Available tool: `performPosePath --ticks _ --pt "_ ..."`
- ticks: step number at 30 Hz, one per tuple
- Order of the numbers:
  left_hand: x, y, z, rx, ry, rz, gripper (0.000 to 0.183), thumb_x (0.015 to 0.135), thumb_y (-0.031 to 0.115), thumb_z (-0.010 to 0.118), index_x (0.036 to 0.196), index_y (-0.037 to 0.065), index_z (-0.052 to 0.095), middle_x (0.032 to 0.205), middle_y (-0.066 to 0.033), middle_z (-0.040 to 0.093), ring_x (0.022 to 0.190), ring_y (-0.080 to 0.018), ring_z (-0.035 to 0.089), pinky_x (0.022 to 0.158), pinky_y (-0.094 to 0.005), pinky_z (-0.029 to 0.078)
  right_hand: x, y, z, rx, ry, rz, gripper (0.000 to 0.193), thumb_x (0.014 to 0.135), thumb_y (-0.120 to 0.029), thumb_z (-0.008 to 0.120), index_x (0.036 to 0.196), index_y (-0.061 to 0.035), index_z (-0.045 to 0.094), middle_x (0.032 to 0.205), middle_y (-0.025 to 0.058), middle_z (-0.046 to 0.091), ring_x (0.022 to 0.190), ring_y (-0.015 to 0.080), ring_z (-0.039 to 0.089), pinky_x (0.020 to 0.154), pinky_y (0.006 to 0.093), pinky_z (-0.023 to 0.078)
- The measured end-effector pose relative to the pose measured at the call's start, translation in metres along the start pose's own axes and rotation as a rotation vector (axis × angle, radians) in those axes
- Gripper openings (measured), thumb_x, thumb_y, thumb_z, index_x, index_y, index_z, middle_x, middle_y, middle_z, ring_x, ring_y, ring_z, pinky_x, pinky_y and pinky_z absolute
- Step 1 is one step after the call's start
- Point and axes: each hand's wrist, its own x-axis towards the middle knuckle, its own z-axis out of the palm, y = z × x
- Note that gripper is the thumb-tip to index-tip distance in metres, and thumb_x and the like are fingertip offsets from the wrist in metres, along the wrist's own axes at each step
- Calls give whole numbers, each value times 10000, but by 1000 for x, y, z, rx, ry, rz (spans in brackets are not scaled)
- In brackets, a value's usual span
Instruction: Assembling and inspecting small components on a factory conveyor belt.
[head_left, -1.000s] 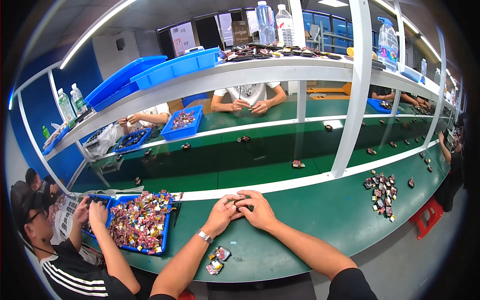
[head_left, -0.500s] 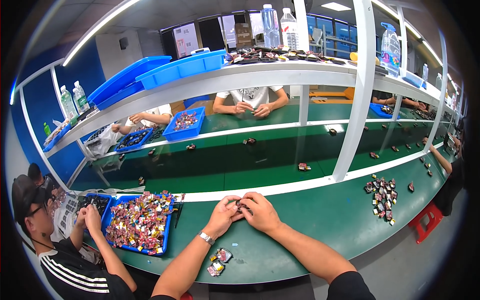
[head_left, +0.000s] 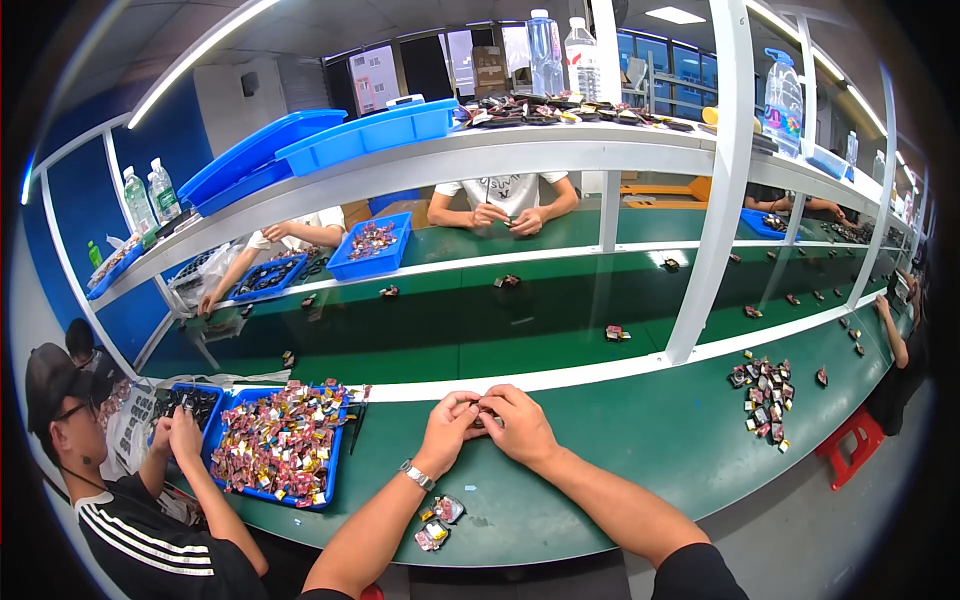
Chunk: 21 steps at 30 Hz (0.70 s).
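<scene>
My left hand [head_left: 449, 429] and my right hand [head_left: 517, 424] meet fingertip to fingertip over the green bench top [head_left: 640, 440]. Between the fingers sits a small dark part [head_left: 481, 420], mostly hidden, pinched by both hands. A watch is on my left wrist. Two or three small coloured parts [head_left: 438, 522] lie on the bench near my left forearm. A blue tray [head_left: 279, 442] heaped with several small colourful parts stands to the left of my hands.
A person in a black striped top [head_left: 150, 530] works at my left beside a second blue tray [head_left: 190, 405]. A pile of small parts [head_left: 762, 388] lies to the right. White posts [head_left: 715, 190] carry a shelf with blue bins and bottles. Other people sit across the bench.
My hands stay together at the same spot with only slight finger movement. The view has shifted a little.
</scene>
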Motion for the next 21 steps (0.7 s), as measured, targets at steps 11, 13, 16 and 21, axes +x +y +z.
performPosePath --ticks 11,13,16,21 --pt "1 -7 3 176 8 126 197 966 26 530 1163 13 521 1077 -78 646 958 -137 643 795 -272 563 -1 3 1 363 6 439 143 829 -7 678 966 26 653 918 114 670 777 161 678 693 261 560" --pt "0 -7 2 200 9 134 203 963 24 535 1166 14 519 1085 -78 644 968 -138 641 797 -273 563 -1 2 0 366 -1 439 142 827 -8 681 963 24 654 915 112 672 779 157 677 693 260 560" --pt "-2 -7 -1 215 13 127 234 958 12 531 1190 13 506 1138 -89 632 985 -142 638 805 -273 553 2 2 0 410 -25 469 135 825 -9 684 955 15 659 910 98 677 781 143 674 696 257 559" --pt "10 -5 -6 256 120 297 304 947 -1 491 1250 -10 462 1301 -180 555 1052 -230 641 858 -315 551 27 93 9 446 110 630 91 784 11 671 873 -7 677 796 88 694 756 143 675 684 298 542"
